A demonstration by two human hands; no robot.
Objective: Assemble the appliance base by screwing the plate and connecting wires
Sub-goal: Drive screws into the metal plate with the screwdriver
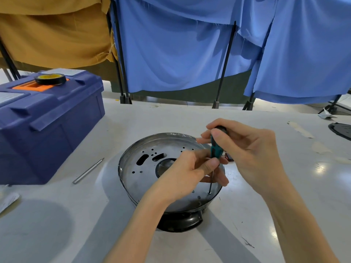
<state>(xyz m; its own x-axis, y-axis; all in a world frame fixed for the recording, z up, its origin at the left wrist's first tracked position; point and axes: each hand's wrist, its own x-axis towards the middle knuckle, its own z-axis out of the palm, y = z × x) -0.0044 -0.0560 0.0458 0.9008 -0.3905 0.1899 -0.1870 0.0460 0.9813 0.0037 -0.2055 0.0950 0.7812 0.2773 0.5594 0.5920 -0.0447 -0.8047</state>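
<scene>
A round appliance base point(182, 221) with a black lower shell sits mid-table, and a perforated metal plate point(144, 168) lies inside it. A green-and-black screwdriver point(216, 149) stands upright, its tip on a screw point(209, 192) near the plate's front right rim. My right hand point(247, 149) grips the top of the handle. My left hand point(191, 173) pinches the screwdriver where handle meets shaft, with its fingers resting over the plate. No wires show clearly; a small dark-red part point(228, 157) peeks out behind the hands.
A blue toolbox point(47, 126) stands at the left with a roll of black tape point(50, 79) on its lid. A loose metal screwdriver bit point(88, 170) lies between toolbox and base. A black round part point(341, 130) sits at the right edge. Blue and tan cloths hang behind.
</scene>
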